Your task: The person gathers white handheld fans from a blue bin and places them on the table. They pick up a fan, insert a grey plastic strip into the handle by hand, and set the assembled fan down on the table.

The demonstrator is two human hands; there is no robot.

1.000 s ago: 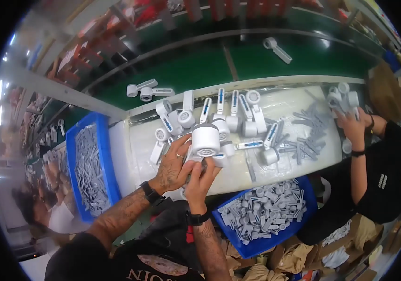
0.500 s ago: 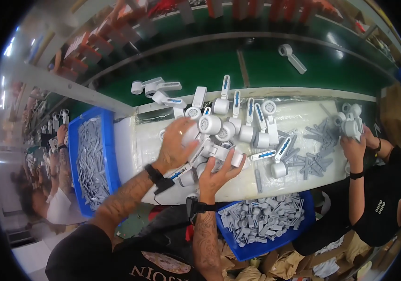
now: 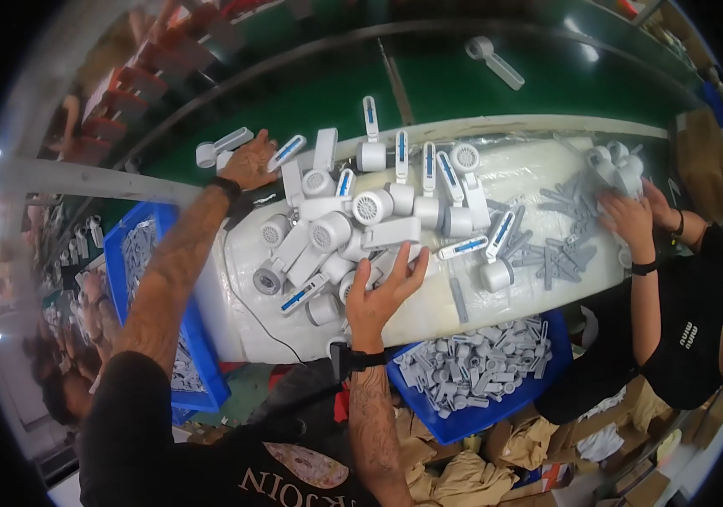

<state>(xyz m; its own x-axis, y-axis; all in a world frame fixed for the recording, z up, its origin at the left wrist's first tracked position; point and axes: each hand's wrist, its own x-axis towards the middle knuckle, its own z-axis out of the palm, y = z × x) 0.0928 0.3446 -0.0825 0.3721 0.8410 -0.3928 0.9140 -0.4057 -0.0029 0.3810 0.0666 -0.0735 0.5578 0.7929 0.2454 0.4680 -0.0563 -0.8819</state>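
Observation:
At the green belt's near edge, far left, my left hand (image 3: 249, 163) closes around the head end of a white handheld fan (image 3: 286, 153) whose handle has a blue strip. The hand partly hides another fan (image 3: 209, 152) beside it. My right hand (image 3: 383, 296) is at the front of a heap of white handheld fans (image 3: 332, 230), palm toward the heap, fingers spread and thumb up. Its fingertips are by a fan (image 3: 393, 232) lying on its side; whether they touch it I cannot tell. Several fans show round grilles, others blue-strip handles.
A co-worker's hands (image 3: 627, 211) hold several fans on the right. Grey strips (image 3: 564, 253) lie on the foam-covered table (image 3: 273, 338), with a thin black cord at its left. Blue bins stand left (image 3: 209, 372) and in front (image 3: 442, 435). One fan (image 3: 497, 63) lies on the green belt.
My left hand has left the heap and moved far left to the belt edge, where the blue-strip fan has turned. My right hand stays at the heap's front, with its fingers still spread.

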